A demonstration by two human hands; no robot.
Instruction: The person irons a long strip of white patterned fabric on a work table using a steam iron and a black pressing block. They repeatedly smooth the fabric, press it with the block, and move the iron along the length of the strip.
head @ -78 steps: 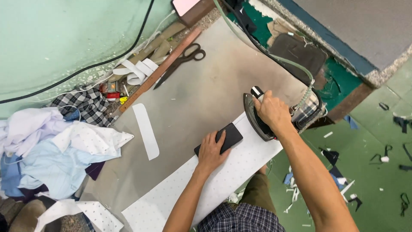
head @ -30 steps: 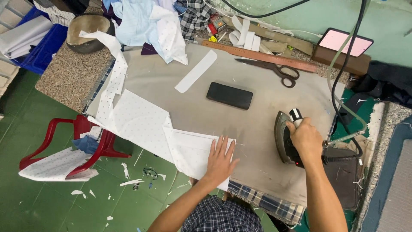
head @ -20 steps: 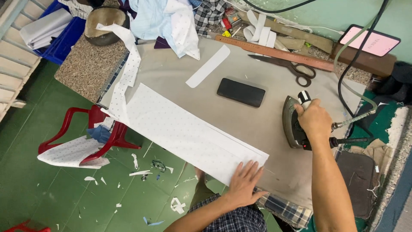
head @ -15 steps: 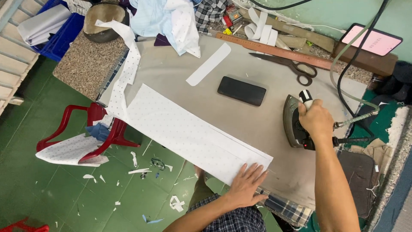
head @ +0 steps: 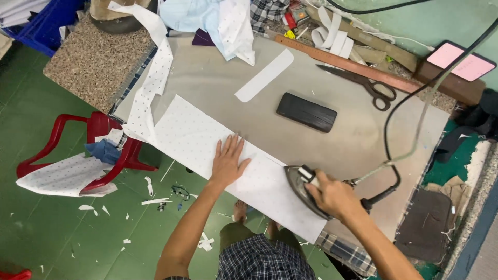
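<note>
Back of the table we've got big black scissors (head: 367, 84) lying right next to a long wooden ruler (head: 346, 62); a black rectangular block (head: 306, 112) sits mid-table near a loose white strip (head: 264, 75); a red plastic chair (head: 88, 146) stands on the green floor (head: 62, 233), scraps everywhere.

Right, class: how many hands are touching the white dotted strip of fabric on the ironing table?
1. The left hand lies flat on the white dotted fabric strip. The right hand grips the dark steam iron, which sits on the strip's near end.
</note>
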